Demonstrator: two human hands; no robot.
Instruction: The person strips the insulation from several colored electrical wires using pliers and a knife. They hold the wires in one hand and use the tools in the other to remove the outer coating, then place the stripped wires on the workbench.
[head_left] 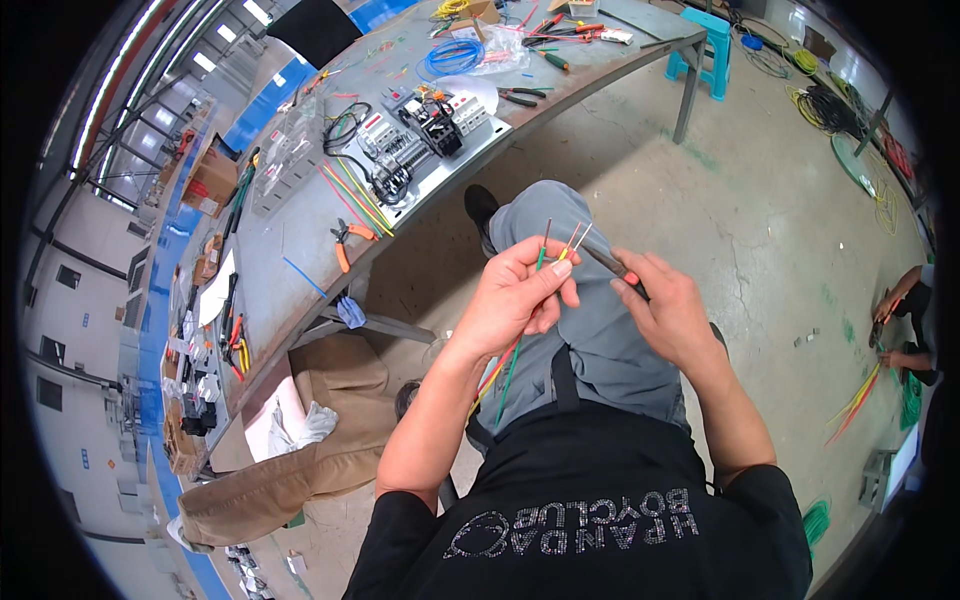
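A small bundle of thin wires (pixel 545 262), green, red and yellow in smooth plastic sleeves with bare stripped tips fanned upward, sits in front of the person's chest, above grey-trousered knees. The left hand (pixel 520 297) is curled closed around the bundle, thumb pressing it against the fingers, and the loose ends trail down below the wrist. The right hand (pixel 668 310) pinches a slim dark tool (pixel 612 266), its narrow tip pointing at the wire tips, just beside them. Beyond lies a long grey metal worktop (pixel 300 235) carrying a flat panel with boxy switch blocks (pixel 425 140), orange-handled pliers (pixel 345 243) and a blue wire coil (pixel 452 55).
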